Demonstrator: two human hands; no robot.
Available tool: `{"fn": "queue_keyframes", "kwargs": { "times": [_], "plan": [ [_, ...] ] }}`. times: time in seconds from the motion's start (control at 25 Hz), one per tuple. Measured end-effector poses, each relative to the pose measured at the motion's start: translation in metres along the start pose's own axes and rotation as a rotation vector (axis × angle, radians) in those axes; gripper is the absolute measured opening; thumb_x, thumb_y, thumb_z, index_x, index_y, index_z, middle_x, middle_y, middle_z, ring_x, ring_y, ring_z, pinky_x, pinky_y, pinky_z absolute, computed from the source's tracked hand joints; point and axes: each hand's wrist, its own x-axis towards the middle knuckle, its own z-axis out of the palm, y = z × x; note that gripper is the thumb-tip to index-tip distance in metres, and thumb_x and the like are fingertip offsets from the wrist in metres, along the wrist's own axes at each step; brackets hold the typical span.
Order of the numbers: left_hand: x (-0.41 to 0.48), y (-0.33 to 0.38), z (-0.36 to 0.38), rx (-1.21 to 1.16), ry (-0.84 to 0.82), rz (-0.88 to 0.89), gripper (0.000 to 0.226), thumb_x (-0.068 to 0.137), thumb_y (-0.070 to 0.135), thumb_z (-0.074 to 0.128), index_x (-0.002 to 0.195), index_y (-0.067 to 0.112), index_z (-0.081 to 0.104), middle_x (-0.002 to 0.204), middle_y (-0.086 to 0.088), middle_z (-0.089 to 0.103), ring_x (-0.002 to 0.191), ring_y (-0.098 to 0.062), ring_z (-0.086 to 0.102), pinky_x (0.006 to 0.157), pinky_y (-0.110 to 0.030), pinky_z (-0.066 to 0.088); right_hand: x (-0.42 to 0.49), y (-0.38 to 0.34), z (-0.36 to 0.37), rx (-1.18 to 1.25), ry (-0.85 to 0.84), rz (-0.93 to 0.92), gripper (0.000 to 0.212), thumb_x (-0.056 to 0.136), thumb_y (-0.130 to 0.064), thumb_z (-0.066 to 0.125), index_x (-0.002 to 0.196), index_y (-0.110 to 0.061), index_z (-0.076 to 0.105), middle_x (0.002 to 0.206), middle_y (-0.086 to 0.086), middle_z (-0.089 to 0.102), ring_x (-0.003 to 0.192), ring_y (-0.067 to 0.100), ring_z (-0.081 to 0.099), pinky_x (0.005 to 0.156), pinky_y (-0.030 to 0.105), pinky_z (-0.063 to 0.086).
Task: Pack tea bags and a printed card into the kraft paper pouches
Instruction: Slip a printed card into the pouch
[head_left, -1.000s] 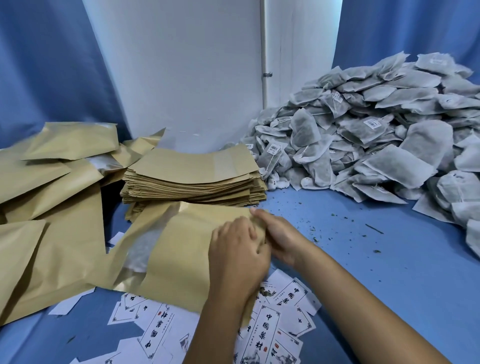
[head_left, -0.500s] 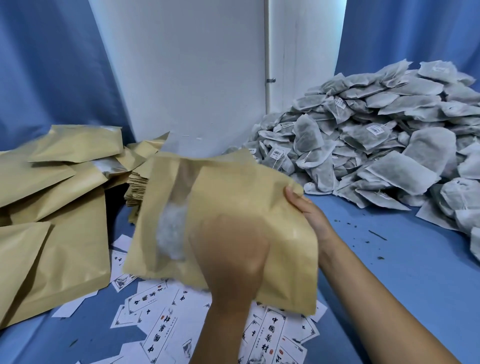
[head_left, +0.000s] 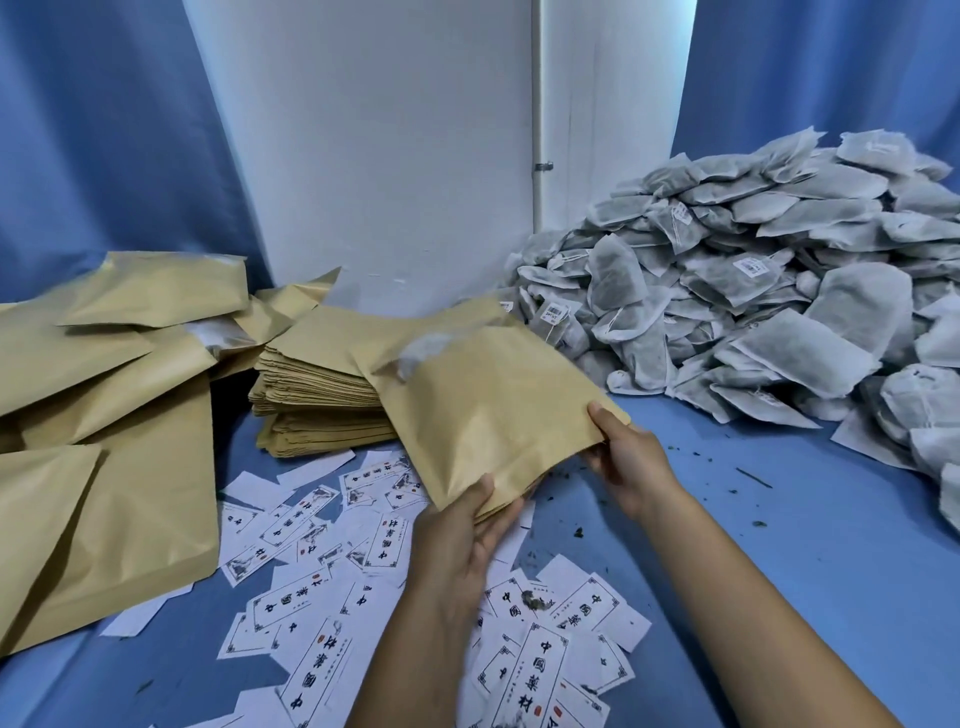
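Where it is lifted above the scattered printed cards (head_left: 332, 670), the kraft paper pouch (head_left: 498, 415) is tilted, its near edge low at the hands and its far end raised toward the pile of tea bags (head_left: 753, 291). It is plain tan paper, and it looks puffed; at its far left corner a pale, fluffy grey patch shows, though whether that is a window or contents poking out cannot be told.

The left hand (head_left: 462, 545) holds the pouch's near left corner, thumb lying on the top face and fingers curled beneath the edge, clamped on the paper. The right hand (head_left: 631, 462) pinches the pouch's near right corner, thumb on top and the other fingers tucked below, so they are mostly hidden.

Left of the pouch and partly behind it lies a flat stack of empty pouches (head_left: 317, 400), which the pouch overlaps in view. Further left of the pouch, a loose heap of large kraft pouches (head_left: 119, 441) lies spread over the blue table (head_left: 779, 545). The tea bags, grey-white with small paper tags, rise just beyond and to the right of the pouch. Dark tea crumbs dot the table to the right of the pouch. Beyond the pouch stands a white wall panel (head_left: 363, 156) between blue curtains (head_left: 93, 145).
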Motion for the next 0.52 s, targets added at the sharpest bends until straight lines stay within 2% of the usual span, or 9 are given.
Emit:
{"fn": "queue_keyframes", "kwargs": {
  "times": [0.08,0.16,0.28,0.44,0.52],
  "plan": [
    [0.0030,0.0005,-0.0053,0.110,0.103,0.061,0.013,0.083,-0.007,0.063,0.095,-0.003,0.060,0.088,-0.017,0.072,0.062,-0.027,0.071,0.047,-0.028,0.056,0.0028,-0.0005,-0.0069,-0.398,0.071,-0.104,0.023,0.095,-0.015,0.052,0.074,-0.007,0.053,0.063,0.005,0.054,0.052,0.015,0.052,0.054,0.022,0.042],
    [0.0058,0.0041,-0.0093,0.108,0.138,0.091,0.014,0.083,-0.009,0.063,0.096,-0.005,0.058,0.094,-0.020,0.069,0.064,-0.030,0.071,0.052,-0.032,0.059,0.0035,0.0001,-0.0075,-0.564,0.077,-0.148,0.033,0.094,-0.015,0.053,0.062,-0.010,0.051,0.057,0.004,0.055,0.048,0.012,0.052,0.049,0.020,0.037],
    [0.0089,0.0079,-0.0114,0.092,0.143,0.080,0.015,0.084,-0.011,0.060,0.098,-0.008,0.057,0.093,-0.021,0.067,0.077,-0.037,0.068,0.057,-0.038,0.060,0.0045,0.0023,-0.0079,-0.448,0.042,-0.117,0.030,0.090,-0.012,0.057,0.061,-0.009,0.052,0.054,0.003,0.053,0.051,0.013,0.048,0.053,0.022,0.035],
    [0.0051,0.0092,-0.0084,0.056,0.098,0.043,0.008,0.085,-0.012,0.058,0.091,-0.006,0.056,0.091,-0.021,0.067,0.080,-0.038,0.066,0.058,-0.042,0.059,0.0061,0.0040,-0.0075,-0.290,0.099,-0.134,0.028,0.089,-0.007,0.057,0.063,-0.009,0.051,0.057,0.004,0.048,0.055,0.016,0.044,0.058,0.026,0.036],
    [0.0050,0.0089,-0.0078,0.054,0.094,0.049,0.009,0.086,-0.012,0.057,0.092,-0.006,0.056,0.092,-0.021,0.066,0.079,-0.036,0.066,0.059,-0.042,0.059,0.0038,0.0087,-0.0043,-0.235,0.074,-0.094,0.022,0.088,-0.009,0.059,0.068,-0.008,0.052,0.059,0.006,0.049,0.051,0.016,0.044,0.053,0.024,0.038]
  ]
}}
